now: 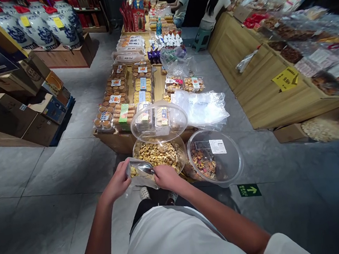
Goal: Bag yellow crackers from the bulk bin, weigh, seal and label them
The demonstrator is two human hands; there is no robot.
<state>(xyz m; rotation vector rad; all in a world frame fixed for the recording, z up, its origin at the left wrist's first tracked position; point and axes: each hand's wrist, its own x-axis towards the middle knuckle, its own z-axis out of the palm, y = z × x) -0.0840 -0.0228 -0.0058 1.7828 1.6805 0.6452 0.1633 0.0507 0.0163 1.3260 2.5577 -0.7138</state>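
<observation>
My left hand [119,180] grips the edge of a clear plastic bag [147,181], holding its mouth apart. Some of the yellowish snack pieces show inside the bag. In my right hand [167,176] is a shiny metal scoop [145,168], its head tilted into the bag's mouth; the handle is hidden by my fingers. Just beyond both hands stands a round clear tub of small yellowish-brown snack pieces [160,154]. Its transparent lid [158,122] stands raised at the back. To the right, a second tub with mixed dark pieces [203,163] has a clear lid [227,159] with a white label.
A stack of clear plastic bags [200,106] lies on the table's near right corner. Packaged biscuits [116,84] fill the display table. Wooden counter [243,72] at right, cardboard boxes [13,109] and porcelain jars [63,28] at left. Two people [183,1] sit at the back.
</observation>
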